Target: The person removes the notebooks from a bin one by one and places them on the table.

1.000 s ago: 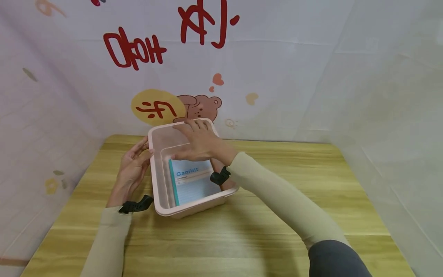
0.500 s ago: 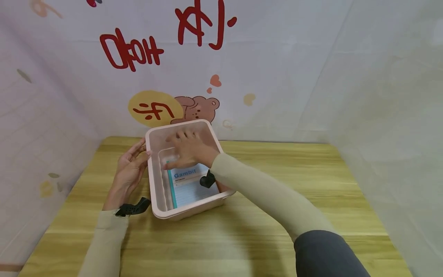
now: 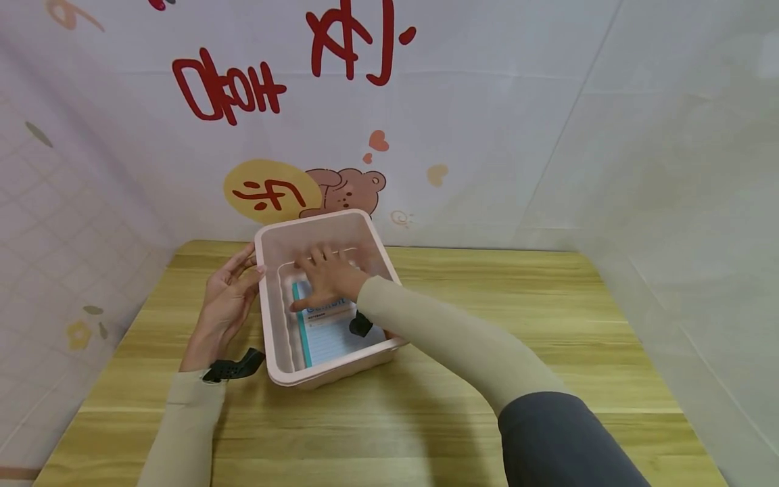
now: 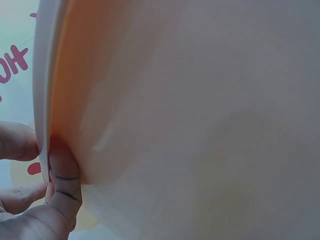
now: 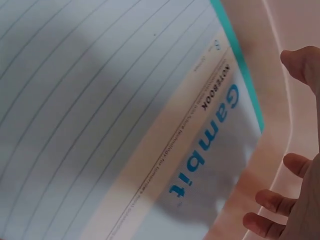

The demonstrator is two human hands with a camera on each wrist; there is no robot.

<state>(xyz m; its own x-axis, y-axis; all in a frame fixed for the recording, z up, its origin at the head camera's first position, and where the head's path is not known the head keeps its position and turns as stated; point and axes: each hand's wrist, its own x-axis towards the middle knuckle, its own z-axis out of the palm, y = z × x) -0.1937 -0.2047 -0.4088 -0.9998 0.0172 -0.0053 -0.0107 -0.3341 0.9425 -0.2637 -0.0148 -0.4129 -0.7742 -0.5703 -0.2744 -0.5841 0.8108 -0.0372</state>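
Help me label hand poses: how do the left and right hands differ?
The left hand pinches the bin at its rim; the right hand is spread, holding nothing. The left hand is mostly outside the bin; the right hand is inside, over the notebook. Both have a dark strap and a pale sleeve.

Left grip [image 3: 230, 297] in pinch, right grip [image 3: 329, 277] wide-fingered

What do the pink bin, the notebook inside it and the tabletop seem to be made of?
Pink bin: probably plastic with a low sheen; it looks smooth and moulded.
Notebook: likely paper with a smooth printed cover, showing lines and lettering; whether that cover is card or plastic is unclear.
Tabletop: wood or a printed imitation, satin-looking, judging by its yellowish grain.
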